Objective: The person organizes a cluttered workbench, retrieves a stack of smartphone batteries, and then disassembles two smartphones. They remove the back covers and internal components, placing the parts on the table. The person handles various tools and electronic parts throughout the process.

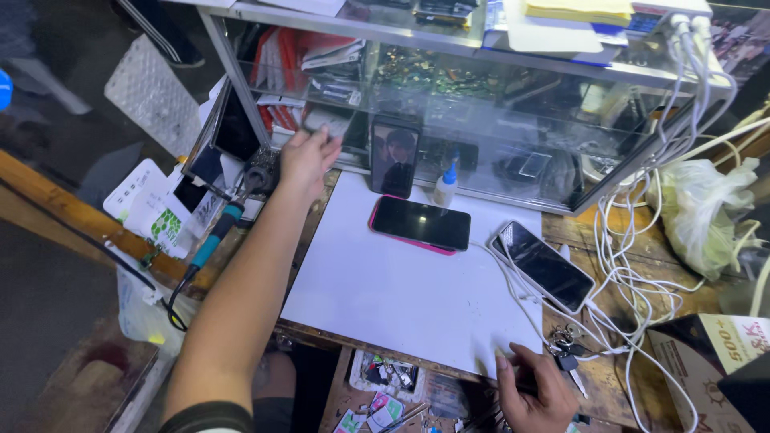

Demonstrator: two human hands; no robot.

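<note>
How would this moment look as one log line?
left hand: reaching toward soldering iron | right hand: on white mat edge | black phone: flat on mat

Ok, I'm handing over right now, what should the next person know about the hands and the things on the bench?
Left hand: open, stretched out at the soldering iron by the glass cabinet; whether it touches it is unclear.
Right hand: resting on the near edge of the white mat, holding nothing, beside the keys.
On the mat: pink-cased phone, screen dark. White phone lies off the mat, among white cables.
Nothing shows opened.
</note>
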